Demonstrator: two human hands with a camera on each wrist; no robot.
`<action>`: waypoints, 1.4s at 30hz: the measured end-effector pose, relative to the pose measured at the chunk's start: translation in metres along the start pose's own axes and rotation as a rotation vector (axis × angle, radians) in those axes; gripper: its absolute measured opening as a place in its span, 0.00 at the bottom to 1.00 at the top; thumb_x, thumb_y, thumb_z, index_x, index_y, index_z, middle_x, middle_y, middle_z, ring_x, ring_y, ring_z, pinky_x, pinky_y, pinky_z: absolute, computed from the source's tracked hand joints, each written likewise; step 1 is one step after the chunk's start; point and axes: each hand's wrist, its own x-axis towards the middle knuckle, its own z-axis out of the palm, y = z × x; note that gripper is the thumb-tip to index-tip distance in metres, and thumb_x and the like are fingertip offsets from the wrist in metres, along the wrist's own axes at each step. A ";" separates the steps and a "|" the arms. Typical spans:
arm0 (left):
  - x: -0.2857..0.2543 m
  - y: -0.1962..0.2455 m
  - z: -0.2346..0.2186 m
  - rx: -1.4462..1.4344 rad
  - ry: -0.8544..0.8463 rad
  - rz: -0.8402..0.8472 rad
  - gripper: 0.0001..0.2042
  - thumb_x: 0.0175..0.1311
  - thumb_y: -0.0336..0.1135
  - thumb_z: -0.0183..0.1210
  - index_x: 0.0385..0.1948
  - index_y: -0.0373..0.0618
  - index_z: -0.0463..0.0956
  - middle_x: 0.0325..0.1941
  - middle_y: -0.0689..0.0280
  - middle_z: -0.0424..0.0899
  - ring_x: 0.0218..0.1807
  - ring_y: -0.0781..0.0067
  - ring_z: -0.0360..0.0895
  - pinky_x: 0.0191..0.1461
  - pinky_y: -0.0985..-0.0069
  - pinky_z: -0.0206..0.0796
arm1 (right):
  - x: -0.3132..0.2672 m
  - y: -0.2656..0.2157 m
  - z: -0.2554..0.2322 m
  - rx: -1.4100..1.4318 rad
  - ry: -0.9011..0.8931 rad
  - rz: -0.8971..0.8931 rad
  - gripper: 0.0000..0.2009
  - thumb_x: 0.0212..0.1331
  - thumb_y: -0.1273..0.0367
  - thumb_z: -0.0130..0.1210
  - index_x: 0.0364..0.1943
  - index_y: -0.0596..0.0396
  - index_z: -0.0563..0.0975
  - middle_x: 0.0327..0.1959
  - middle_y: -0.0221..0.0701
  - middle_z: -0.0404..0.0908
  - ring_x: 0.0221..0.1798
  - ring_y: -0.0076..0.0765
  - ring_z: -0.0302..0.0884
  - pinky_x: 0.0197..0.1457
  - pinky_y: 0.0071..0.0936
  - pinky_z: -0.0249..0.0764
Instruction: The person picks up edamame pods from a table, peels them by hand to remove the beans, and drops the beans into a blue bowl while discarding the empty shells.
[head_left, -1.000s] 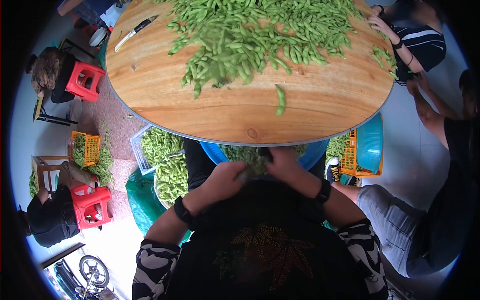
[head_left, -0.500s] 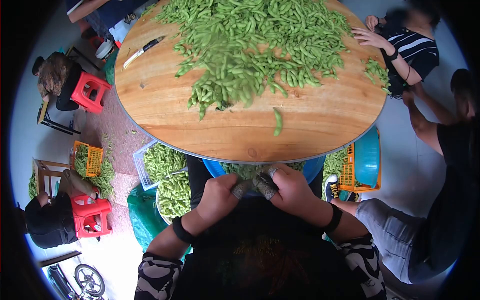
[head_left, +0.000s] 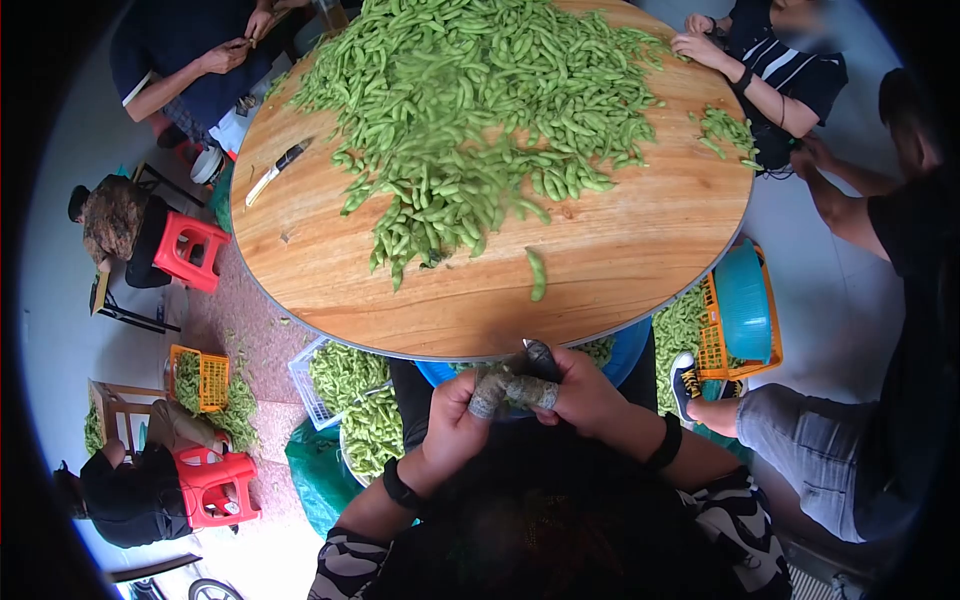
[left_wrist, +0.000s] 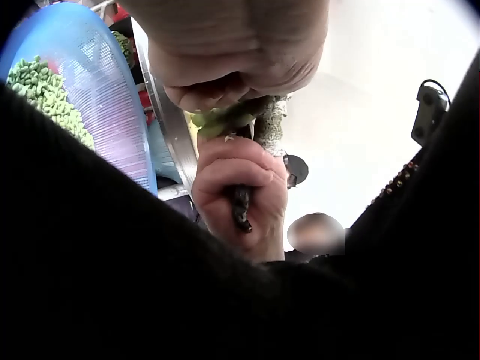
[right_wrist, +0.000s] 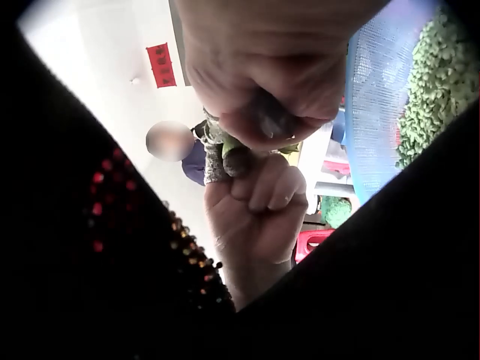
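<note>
Above a blue basket, both hands meet at the thumbs, which have grey wrapping. The left hand curls round a green pod, which shows between the hands in the left wrist view. Curled fingers of the right hand grip a dark, narrow object; its end pokes out of that fist in the left wrist view. What the object is, I cannot tell. Shelled beans lie in the basket in the right wrist view.
A round wooden table bears a heap of pods, one loose pod and a knife. Pod containers stand at left, an orange crate at right. Several people sit around.
The view has shifted, so the table sits lower in it. The hands have drawn together, thumbs now meeting, and the dark object's tip points up by the right hand.
</note>
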 end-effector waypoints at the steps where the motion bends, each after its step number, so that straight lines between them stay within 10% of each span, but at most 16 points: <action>1: 0.001 0.001 0.000 -0.002 0.002 -0.001 0.07 0.68 0.31 0.52 0.39 0.38 0.77 0.32 0.65 0.82 0.35 0.78 0.76 0.41 0.78 0.69 | 0.001 0.000 -0.002 -0.052 -0.003 0.015 0.11 0.61 0.70 0.59 0.46 0.55 0.73 0.21 0.23 0.72 0.19 0.16 0.66 0.22 0.16 0.63; 5: 0.003 0.005 0.001 0.147 -0.012 0.095 0.06 0.67 0.29 0.50 0.35 0.39 0.77 0.28 0.66 0.79 0.32 0.77 0.74 0.38 0.77 0.68 | -0.001 -0.010 -0.005 -0.167 0.018 0.037 0.13 0.57 0.66 0.62 0.42 0.55 0.75 0.19 0.24 0.71 0.18 0.17 0.65 0.20 0.18 0.61; 7: 0.004 0.000 0.002 0.180 -0.002 0.141 0.06 0.65 0.28 0.50 0.29 0.39 0.75 0.24 0.66 0.76 0.26 0.75 0.71 0.33 0.76 0.65 | 0.003 0.000 -0.009 -0.515 0.017 -0.292 0.11 0.56 0.66 0.61 0.39 0.54 0.75 0.19 0.24 0.71 0.18 0.17 0.66 0.21 0.18 0.61; 12: 0.005 0.011 -0.001 0.449 -0.029 0.256 0.05 0.63 0.26 0.55 0.26 0.41 0.74 0.21 0.66 0.74 0.23 0.75 0.68 0.28 0.79 0.61 | 0.006 0.002 -0.013 -0.056 -0.001 0.108 0.14 0.57 0.69 0.58 0.46 0.57 0.73 0.24 0.24 0.70 0.24 0.21 0.69 0.26 0.23 0.68; 14: 0.000 0.010 -0.014 0.531 0.011 0.276 0.05 0.62 0.26 0.56 0.25 0.41 0.74 0.21 0.66 0.74 0.22 0.75 0.67 0.27 0.80 0.60 | 0.009 0.025 -0.015 -0.608 0.156 -0.405 0.12 0.57 0.68 0.58 0.42 0.57 0.75 0.24 0.28 0.72 0.28 0.30 0.75 0.30 0.29 0.72; 20: -0.035 0.012 -0.084 0.926 0.575 0.215 0.09 0.65 0.32 0.58 0.25 0.38 0.75 0.20 0.57 0.78 0.20 0.65 0.72 0.26 0.71 0.64 | -0.008 -0.001 -0.021 -1.213 0.248 -0.609 0.11 0.52 0.70 0.63 0.38 0.57 0.77 0.31 0.43 0.77 0.35 0.48 0.78 0.35 0.37 0.75; 27: -0.051 -0.007 -0.153 1.430 0.777 -0.224 0.10 0.62 0.35 0.59 0.37 0.38 0.76 0.33 0.52 0.81 0.34 0.50 0.80 0.35 0.61 0.72 | 0.031 -0.034 -0.026 -1.431 0.563 -0.678 0.14 0.50 0.70 0.63 0.40 0.59 0.76 0.35 0.43 0.78 0.36 0.50 0.79 0.37 0.39 0.76; 30: -0.034 0.013 -0.127 1.410 0.864 0.038 0.08 0.61 0.32 0.60 0.38 0.37 0.77 0.35 0.53 0.81 0.37 0.51 0.80 0.38 0.62 0.73 | 0.049 -0.034 -0.029 -1.464 0.625 -0.559 0.15 0.49 0.70 0.63 0.41 0.59 0.76 0.34 0.42 0.78 0.35 0.50 0.79 0.37 0.40 0.75; 36: 0.020 0.044 -0.035 1.174 0.240 0.561 0.20 0.51 0.24 0.61 0.50 0.38 0.74 0.52 0.52 0.77 0.49 0.53 0.76 0.50 0.62 0.71 | 0.025 -0.037 -0.032 -1.301 0.466 -0.568 0.13 0.50 0.74 0.60 0.42 0.58 0.77 0.34 0.37 0.80 0.34 0.40 0.80 0.38 0.31 0.76; 38: 0.037 0.056 -0.010 1.218 0.120 0.554 0.23 0.49 0.25 0.59 0.52 0.40 0.73 0.52 0.55 0.76 0.51 0.54 0.74 0.53 0.63 0.69 | 0.009 -0.045 -0.027 -0.915 0.222 -0.299 0.14 0.49 0.69 0.63 0.39 0.61 0.76 0.33 0.43 0.81 0.28 0.39 0.81 0.34 0.29 0.75; 42: 0.044 0.039 -0.004 0.986 -0.078 0.440 0.21 0.48 0.21 0.58 0.48 0.42 0.74 0.43 0.58 0.80 0.45 0.56 0.78 0.47 0.66 0.71 | 0.001 -0.047 -0.023 -0.540 0.214 -0.341 0.12 0.56 0.71 0.61 0.41 0.61 0.76 0.35 0.33 0.82 0.38 0.19 0.77 0.42 0.22 0.73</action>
